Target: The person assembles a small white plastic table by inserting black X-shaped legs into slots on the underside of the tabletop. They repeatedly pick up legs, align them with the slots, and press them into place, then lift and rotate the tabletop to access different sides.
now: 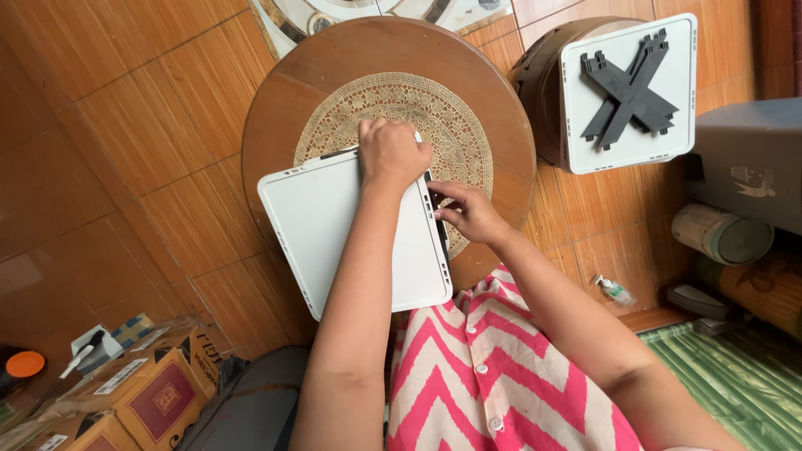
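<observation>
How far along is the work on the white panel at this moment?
Done: the white panel lies flat on the round wooden table. In hand: left hand presses its top edge, right hand fingers its dark side edge. Left: a second white panel with a black cross bracket waits untouched.

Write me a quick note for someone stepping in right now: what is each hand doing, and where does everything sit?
Left hand: pressed flat on the top edge of the white panel, steadying it.
Right hand: fingertips at the panel's dark right edge, by the slots.
The panel lies on the round wooden table, over a lace mat.
A second white panel with a black X-shaped bracket rests on a stool to the right, untouched.
Cardboard boxes sit on the floor, lower left.
</observation>
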